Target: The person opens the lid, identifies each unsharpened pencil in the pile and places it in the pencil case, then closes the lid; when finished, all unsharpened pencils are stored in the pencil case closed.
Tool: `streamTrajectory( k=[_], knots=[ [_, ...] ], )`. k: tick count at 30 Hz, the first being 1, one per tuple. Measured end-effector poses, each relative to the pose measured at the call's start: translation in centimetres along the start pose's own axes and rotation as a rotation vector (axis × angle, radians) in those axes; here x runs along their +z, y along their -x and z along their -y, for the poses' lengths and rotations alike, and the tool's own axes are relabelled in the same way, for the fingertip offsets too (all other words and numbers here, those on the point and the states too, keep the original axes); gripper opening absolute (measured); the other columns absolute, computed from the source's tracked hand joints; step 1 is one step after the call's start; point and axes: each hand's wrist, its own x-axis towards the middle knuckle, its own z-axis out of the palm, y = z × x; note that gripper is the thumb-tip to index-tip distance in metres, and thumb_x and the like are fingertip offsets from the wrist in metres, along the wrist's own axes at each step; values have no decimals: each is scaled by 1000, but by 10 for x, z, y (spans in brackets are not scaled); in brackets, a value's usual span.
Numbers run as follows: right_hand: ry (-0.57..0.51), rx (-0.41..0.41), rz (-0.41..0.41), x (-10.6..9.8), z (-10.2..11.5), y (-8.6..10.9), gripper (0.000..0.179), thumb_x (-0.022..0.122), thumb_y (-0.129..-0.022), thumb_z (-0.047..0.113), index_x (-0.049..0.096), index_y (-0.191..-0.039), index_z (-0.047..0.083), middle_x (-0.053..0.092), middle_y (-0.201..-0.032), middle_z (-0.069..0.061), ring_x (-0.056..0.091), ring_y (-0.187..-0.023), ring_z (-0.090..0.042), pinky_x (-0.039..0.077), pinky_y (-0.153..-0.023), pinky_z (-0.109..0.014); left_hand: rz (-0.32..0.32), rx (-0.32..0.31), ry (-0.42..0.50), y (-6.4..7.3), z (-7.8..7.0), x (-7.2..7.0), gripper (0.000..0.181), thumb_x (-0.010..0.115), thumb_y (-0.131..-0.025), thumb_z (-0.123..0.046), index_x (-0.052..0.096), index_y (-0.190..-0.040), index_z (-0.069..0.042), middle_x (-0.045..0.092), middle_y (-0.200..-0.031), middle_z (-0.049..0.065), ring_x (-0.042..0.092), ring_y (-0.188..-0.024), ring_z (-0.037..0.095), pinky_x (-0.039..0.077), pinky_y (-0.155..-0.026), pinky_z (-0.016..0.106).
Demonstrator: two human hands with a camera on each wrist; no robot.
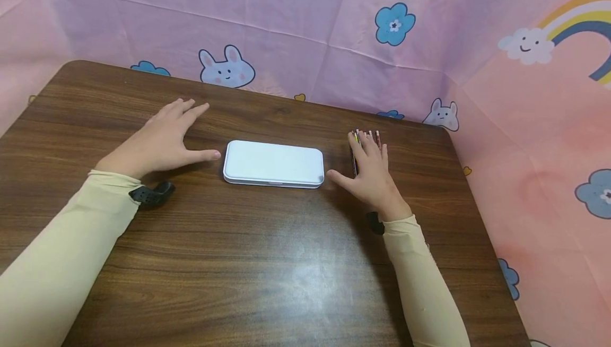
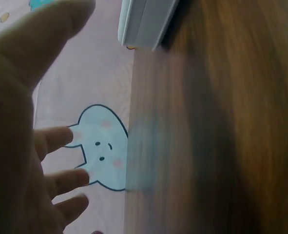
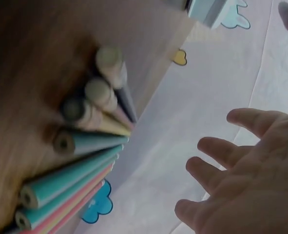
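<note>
A closed white pencil case (image 1: 273,162) lies flat on the brown wooden table, between the two hands. My left hand (image 1: 164,140) is held over the table to the left of it, fingers spread and thumb tip close to the case's left end. To the right of the case, my right hand (image 1: 372,172) hovers with spread fingers above a row of pencils (image 1: 378,137), hiding most of them from the head view. The right wrist view shows several pencils (image 3: 68,173) side by side, apart from the fingers; some blurred ones have pale rounded ends. Both hands hold nothing.
The wood-grain table (image 1: 267,267) has rounded far corners. Close behind it hangs a purple and pink cloth (image 1: 286,18) printed with rabbits, flowers and a rainbow, and the cloth continues along the right side. A dark wrist strap (image 1: 153,194) sits on the left wrist.
</note>
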Motion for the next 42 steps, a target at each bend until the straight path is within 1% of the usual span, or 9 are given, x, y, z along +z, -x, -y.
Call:
streamTrajectory(
  k=[6, 9, 13, 19, 23, 27, 34, 38, 42],
  knots=[
    [12, -74, 66, 8, 10, 1, 100, 74, -86, 59, 32, -162, 10, 28, -166, -19, 21, -155, -37, 4, -124, -67, 73, 61, 15, 1, -10, 5, 117, 72, -79, -77, 22, -166, -19, 19, -169, 23, 14, -155, 48, 20, -116, 75],
    [1, -110, 110, 11, 15, 1, 101, 77, -85, 58, 31, -163, 12, 28, -167, -17, 22, -155, -35, 6, -124, -65, 91, 101, 18, 2, -16, 10, 116, 72, -77, -79, 25, -165, -20, 25, -167, 20, 21, -153, 46, 24, -116, 73],
    [-4, -155, 131, 15, 19, 1, 103, 80, -83, 58, 32, -163, 12, 30, -167, -15, 24, -155, -33, 9, -125, -63, 99, 147, 38, 2, -24, 18, 118, 72, -75, -81, 27, -165, -20, 30, -166, 16, 25, -152, 42, 27, -117, 68],
    [-30, -275, 132, 18, 23, 0, 100, 82, -85, 48, 32, -162, 8, 32, -165, -19, 29, -153, -35, 18, -125, -60, 105, 185, 62, 1, -34, 28, 117, 77, -74, -77, 31, -163, -17, 38, -162, 12, 33, -149, 37, 32, -117, 62],
    [-50, -303, 139, 18, 25, 1, 96, 82, -88, 42, 32, -163, 11, 31, -165, -18, 32, -152, -35, 26, -124, -55, 100, 212, 68, 2, -39, 32, 115, 81, -74, -72, 34, -162, -14, 46, -157, 13, 41, -144, 35, 36, -115, 61],
    [-61, -324, 146, 18, 26, 2, 86, 81, -90, 35, 37, -161, 13, 31, -165, -18, 34, -151, -34, 33, -121, -50, 87, 231, 61, 3, -43, 33, 110, 82, -75, -69, 38, -161, -14, 50, -152, 12, 45, -140, 34, 39, -112, 59],
    [-51, -351, 146, 21, 26, 3, 53, 80, -92, 25, 63, -140, 10, 44, -157, -17, 47, -142, -33, 43, -115, -45, 72, 227, 40, 2, -44, 36, 105, 83, -77, -65, 40, -160, -15, 51, -150, 12, 47, -137, 33, 42, -111, 57],
    [-20, -369, 123, 22, 26, 2, 45, 79, -92, 19, 66, -134, 8, 51, -150, -17, 53, -136, -31, 46, -112, -43, 52, 230, 37, 1, -45, 40, 101, 86, -78, -58, 42, -158, -14, 54, -147, 12, 49, -134, 32, 43, -109, 55],
    [-4, -373, 122, 22, 29, 1, 39, 80, -92, 18, 67, -127, 9, 50, -151, -18, 52, -137, -33, 47, -112, -44, 42, 240, 34, 1, -47, 43, 96, 85, -80, -54, 43, -157, -14, 54, -147, 11, 50, -134, 32, 44, -109, 55]
  ],
)
